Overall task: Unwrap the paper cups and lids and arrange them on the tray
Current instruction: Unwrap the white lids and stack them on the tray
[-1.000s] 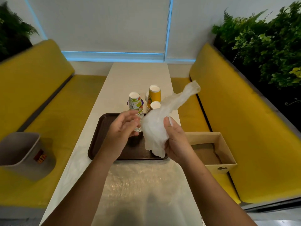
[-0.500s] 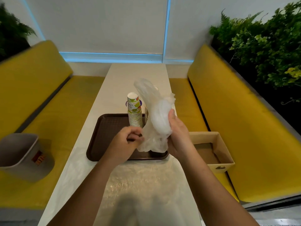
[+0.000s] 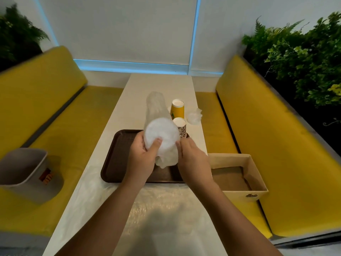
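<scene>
Between both hands (image 3: 142, 156) (image 3: 191, 159) (above tray (image 3: 118, 163)): wrapped lids (image 3: 161, 133).

A stack of white lids (image 3: 160, 133) in a clear wrap (image 3: 154, 108) is held in both hands, round end toward the camera, above the brown tray (image 3: 118, 159). Just past the grip stand a spotted cup stack (image 3: 180, 127) and a yellow cup stack (image 3: 177, 109), bottoms up.

The tray (image 3: 120, 159) is dark brown, the benches (image 3: 276, 145) mustard yellow, the table (image 3: 160, 84) off-white. One cup (image 3: 177, 109) is yellow, another (image 3: 181, 127) leopard-spotted. The wrapped lids (image 3: 160, 133) look milky white, the box (image 3: 239, 174) tan, the bin (image 3: 24, 169) grey.
</scene>
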The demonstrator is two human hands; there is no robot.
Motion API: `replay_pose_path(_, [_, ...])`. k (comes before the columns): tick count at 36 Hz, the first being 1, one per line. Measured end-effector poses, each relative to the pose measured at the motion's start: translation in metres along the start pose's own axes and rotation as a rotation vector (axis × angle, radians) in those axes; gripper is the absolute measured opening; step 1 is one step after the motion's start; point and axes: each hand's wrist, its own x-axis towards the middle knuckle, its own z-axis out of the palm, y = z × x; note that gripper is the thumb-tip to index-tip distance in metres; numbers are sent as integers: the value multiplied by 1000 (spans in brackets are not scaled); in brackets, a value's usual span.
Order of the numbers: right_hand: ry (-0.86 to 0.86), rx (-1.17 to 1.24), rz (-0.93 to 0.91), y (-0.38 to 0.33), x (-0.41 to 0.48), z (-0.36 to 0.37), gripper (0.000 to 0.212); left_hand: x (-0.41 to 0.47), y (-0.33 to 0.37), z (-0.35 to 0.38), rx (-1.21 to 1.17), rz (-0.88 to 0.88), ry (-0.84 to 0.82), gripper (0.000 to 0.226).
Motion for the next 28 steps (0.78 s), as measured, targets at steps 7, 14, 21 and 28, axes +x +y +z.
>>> replay_pose_path(7, [-199, 300, -65, 8, -9, 1, 17, 3, 3, -10, -51, 27, -159, 58])
replay_pose_path(14, [-325, 1180, 400, 13, 30, -36, 43, 4, 16, -16, -120, 93, -331, 48])
replay_pose_path(21, [-305, 1409, 374, -4, 31, -37, 36, 6, 12, -14, 43, 347, 14, 6])
replay_pose_path(28, [-217, 1728, 500, -7, 24, -22, 42, 10, -14, -38, 264, 418, -316, 53])
